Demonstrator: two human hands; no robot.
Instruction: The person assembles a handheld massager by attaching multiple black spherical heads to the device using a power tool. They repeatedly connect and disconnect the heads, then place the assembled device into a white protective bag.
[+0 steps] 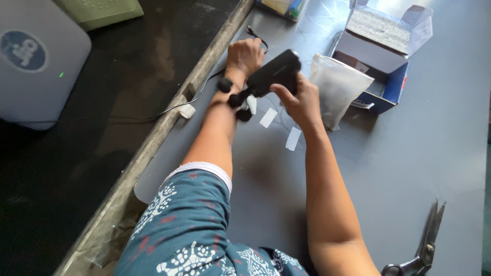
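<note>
Both my hands hold a black device (273, 73) with a short jointed stand of black knobs (236, 100) above the grey table (409, 153). My left hand (244, 56) grips its far end, fingers curled. My right hand (300, 99) clasps the near side of the black body. A thin black cable (204, 84) runs from near my left hand off the table's left edge.
A milky plastic bag (337, 87) lies beside an open blue and white cardboard box (381, 56). Small white paper strips (293, 138) lie under my hands. Black scissors (424, 245) rest at the near right. A white appliance (36, 61) stands on the dark floor left.
</note>
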